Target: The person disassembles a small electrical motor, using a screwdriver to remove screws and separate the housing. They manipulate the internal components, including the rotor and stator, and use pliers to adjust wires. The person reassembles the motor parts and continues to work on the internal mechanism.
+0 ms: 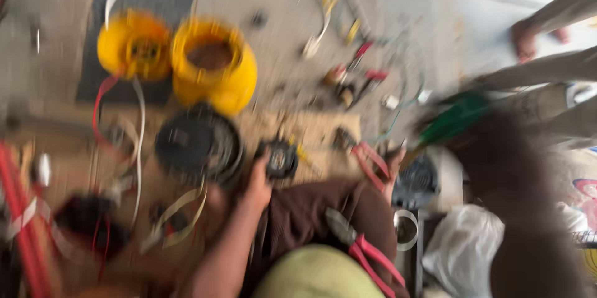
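Frame blurred; parts-sorting step, as judged
Red rods (22,229) crowd left edge
Yellow housing (214,68) and black disc (199,144) lie on floor (292,12), near each other
Left hand (258,186) touches small black part (281,158) just right of disc; grip cannot tell
Next move needs firm hold on part
Right hand (497,155) on green tool (451,117), grip cannot tell
Red pliers (367,251) on lap
Open room: floor top right

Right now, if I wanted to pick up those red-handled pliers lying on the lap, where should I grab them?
Probably by the two red handles, coming from above and from the right. The pliers lie flat on the brown cloth, grey nose pointing up-left and handles spread toward the lower right, so the handles are the free, padded end. The picture is blurry, so finer detail can't be told.
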